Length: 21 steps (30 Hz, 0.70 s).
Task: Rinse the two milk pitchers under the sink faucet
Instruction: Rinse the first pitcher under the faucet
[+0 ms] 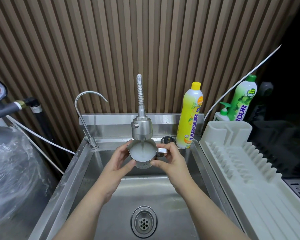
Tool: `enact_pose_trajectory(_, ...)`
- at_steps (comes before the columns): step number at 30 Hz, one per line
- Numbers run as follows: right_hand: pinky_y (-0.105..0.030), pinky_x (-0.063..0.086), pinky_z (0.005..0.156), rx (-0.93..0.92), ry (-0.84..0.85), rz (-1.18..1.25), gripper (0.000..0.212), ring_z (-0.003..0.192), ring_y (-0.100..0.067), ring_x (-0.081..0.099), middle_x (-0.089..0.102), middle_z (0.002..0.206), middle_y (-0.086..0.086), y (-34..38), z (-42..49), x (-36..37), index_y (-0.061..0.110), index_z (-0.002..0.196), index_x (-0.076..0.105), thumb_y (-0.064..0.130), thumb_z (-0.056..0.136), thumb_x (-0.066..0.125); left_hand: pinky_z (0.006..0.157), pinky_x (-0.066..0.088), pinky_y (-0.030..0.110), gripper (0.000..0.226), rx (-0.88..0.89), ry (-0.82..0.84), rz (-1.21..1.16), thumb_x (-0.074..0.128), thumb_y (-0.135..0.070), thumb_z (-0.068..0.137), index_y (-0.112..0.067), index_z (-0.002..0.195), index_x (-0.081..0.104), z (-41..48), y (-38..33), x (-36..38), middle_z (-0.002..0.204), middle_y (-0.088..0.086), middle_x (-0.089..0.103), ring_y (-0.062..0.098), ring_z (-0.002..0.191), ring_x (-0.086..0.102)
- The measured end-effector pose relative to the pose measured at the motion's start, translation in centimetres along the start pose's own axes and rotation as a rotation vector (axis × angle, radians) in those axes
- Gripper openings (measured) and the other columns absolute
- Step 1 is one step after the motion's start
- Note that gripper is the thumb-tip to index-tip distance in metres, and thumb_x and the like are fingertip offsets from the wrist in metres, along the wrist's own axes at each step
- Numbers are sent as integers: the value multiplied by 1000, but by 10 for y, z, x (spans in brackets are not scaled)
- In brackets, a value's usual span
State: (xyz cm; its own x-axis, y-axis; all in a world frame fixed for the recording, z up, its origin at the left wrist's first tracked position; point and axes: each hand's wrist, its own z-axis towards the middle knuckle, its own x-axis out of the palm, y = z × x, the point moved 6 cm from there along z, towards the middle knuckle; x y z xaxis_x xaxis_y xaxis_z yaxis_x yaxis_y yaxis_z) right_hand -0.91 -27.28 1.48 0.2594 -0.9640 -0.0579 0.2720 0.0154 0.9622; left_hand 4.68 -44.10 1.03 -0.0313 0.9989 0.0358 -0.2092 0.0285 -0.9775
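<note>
A steel milk pitcher [142,154] is held over the sink basin [163,196], right under the flexible faucet head [142,129]. Water streams from the faucet into the pitcher, which holds cloudy white liquid. My left hand [119,161] cups the pitcher's left side and spout. My right hand [170,158] grips its right side at the handle. Only one pitcher is in view.
A thin gooseneck tap [86,110] stands at the sink's back left. A yellow dish soap bottle [190,116] sits at the back right rim, beside a white dish rack [241,153] with a green bottle [243,99] and pump bottle [222,113] behind. A plastic-wrapped tank [12,170] stands left. The drain [143,221] is near.
</note>
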Motion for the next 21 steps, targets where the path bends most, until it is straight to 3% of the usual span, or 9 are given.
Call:
enact_pose_trajectory(4, -22, 46, 92, -1, -10, 8, 50, 101, -4, 58, 69, 101, 23, 1, 0, 0, 44, 85, 62, 0, 65, 78, 114, 31, 39, 55, -1, -1, 5, 69, -30, 72, -39, 124, 53, -1, 0, 0, 137, -12, 55, 5, 133, 43)
enact_pose_trajectory(11, -28, 46, 93, 4, -20, 6, 53, 94, 2, 58, 69, 97, 26, 2, 1, -1, 46, 83, 62, -1, 65, 78, 111, 32, 33, 49, 8, -11, -3, 62, -15, 81, -42, 122, 54, 1, -3, 2, 136, -12, 56, 4, 132, 44)
enact_pose_trajectory(19, -26, 45, 91, 13, -11, 6, 53, 91, 5, 57, 69, 94, 26, 2, 0, -1, 46, 82, 62, -1, 65, 77, 112, 32, 36, 53, -13, -10, 2, 69, -32, 72, -44, 122, 54, 1, -2, 2, 136, -13, 55, 4, 132, 44)
enact_pose_trajectory(21, -30, 46, 94, 9, -9, 8, 52, 96, 0, 58, 69, 98, 25, 2, -1, -1, 46, 83, 62, -1, 66, 77, 113, 31, 38, 55, -20, -7, 7, 69, -32, 73, -41, 124, 53, 1, -1, 2, 137, -12, 55, 5, 133, 43)
